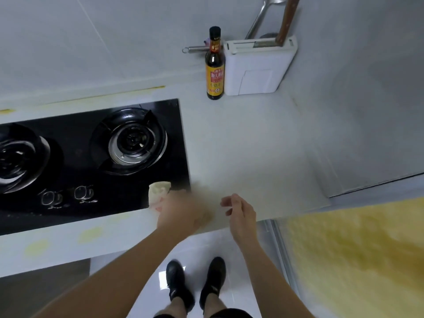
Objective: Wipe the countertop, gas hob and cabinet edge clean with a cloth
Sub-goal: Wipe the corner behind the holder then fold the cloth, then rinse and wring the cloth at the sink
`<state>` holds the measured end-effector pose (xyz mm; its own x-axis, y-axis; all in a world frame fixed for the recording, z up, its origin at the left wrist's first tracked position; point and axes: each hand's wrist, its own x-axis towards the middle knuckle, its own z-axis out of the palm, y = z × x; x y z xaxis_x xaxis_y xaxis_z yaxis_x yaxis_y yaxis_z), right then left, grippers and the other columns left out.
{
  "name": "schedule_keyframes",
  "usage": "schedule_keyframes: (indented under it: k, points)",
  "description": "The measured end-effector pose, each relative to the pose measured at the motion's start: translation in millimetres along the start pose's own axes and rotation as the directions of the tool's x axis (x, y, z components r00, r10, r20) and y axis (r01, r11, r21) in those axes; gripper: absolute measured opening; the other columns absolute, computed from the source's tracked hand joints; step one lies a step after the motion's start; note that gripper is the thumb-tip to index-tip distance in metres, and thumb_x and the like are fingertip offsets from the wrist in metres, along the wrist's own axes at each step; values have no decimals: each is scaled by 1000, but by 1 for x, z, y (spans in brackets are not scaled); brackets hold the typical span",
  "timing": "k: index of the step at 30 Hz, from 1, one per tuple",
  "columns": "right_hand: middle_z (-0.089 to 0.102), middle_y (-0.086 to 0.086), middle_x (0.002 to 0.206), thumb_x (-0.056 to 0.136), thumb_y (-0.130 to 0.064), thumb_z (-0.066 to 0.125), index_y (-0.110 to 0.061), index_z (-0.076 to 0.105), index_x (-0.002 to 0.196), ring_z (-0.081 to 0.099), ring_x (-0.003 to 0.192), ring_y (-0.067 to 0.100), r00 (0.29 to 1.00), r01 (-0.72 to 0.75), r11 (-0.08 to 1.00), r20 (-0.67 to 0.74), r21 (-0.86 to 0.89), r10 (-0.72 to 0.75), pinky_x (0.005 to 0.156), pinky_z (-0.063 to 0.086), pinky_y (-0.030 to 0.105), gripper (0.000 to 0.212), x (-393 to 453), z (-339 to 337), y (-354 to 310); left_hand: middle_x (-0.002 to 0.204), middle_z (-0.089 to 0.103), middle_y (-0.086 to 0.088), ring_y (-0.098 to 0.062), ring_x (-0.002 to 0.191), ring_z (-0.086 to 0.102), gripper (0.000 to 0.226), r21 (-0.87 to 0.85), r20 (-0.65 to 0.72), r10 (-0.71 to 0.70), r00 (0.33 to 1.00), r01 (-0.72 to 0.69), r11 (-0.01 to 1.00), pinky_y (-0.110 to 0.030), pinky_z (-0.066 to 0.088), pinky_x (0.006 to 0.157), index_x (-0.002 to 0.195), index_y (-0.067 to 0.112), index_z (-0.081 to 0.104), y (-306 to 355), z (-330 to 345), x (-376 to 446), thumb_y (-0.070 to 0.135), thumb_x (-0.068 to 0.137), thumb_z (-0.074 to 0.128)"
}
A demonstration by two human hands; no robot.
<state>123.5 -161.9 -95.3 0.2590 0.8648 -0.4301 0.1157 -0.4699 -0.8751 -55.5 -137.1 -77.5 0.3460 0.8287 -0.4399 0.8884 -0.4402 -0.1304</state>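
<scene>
The cloth (158, 193) was held by the blurred left hand (181, 212) at the hob (91, 157) front right corner, so the hob edge was apparently being wiped. The right hand (241, 212) hung loosely curled, nothing held. Next, steady pressure along the countertop (252, 145) would be called for.

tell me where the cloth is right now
In the head view the cloth lies on the front right corner of the gas hob, under the left hand, beside the bare countertop.
</scene>
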Motion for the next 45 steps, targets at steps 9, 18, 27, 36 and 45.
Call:
schedule_keyframes:
  k: [9,18,27,36,45]
  points:
    - [74,-8,88,104,-36,47,-23,73,85,66,85,14,989,12,986,148,-164,13,85,55,40,35,-39,31,-8,119,58,11,-22,110,51,33,-48,25,-118,993,119,992,-39,40,91,119,38,66,-62,24,-57,45,88,57]
    - [48,-21,150,102,-58,50,-36,48,151,44,139,-2,875,77,997,479,3,-69,114,33,22,54,-118,144,-83,85,74,-6,-21,76,68,28,-939,173,-467,867,2,-344,-34,54,67,102,26,77,-146,-8,-180,11,81,68]
    - [56,-22,146,97,-43,66,-40,43,153,50,136,-1,523,511,859,778,39,-347,114,42,32,60,-288,336,-140,107,66,-20,-36,98,65,37,-619,116,-569,814,-389,-682,-50,47,88,117,10,70,-261,47,-369,28,86,62]
    - [44,-20,155,76,-62,79,-47,29,157,42,142,-1,249,692,709,878,134,-409,118,41,41,96,-433,518,-169,93,69,-21,-35,87,69,38,-172,191,-790,583,-772,-612,-46,57,87,95,4,75,-375,81,-553,11,93,38]
    - [50,-21,149,64,-58,89,-47,30,155,49,136,-2,-25,687,672,934,275,-357,112,48,37,108,-544,660,-157,137,56,-34,-48,127,56,56,-67,365,-873,322,-927,-370,-59,39,116,130,-8,62,-442,152,-684,29,96,37]
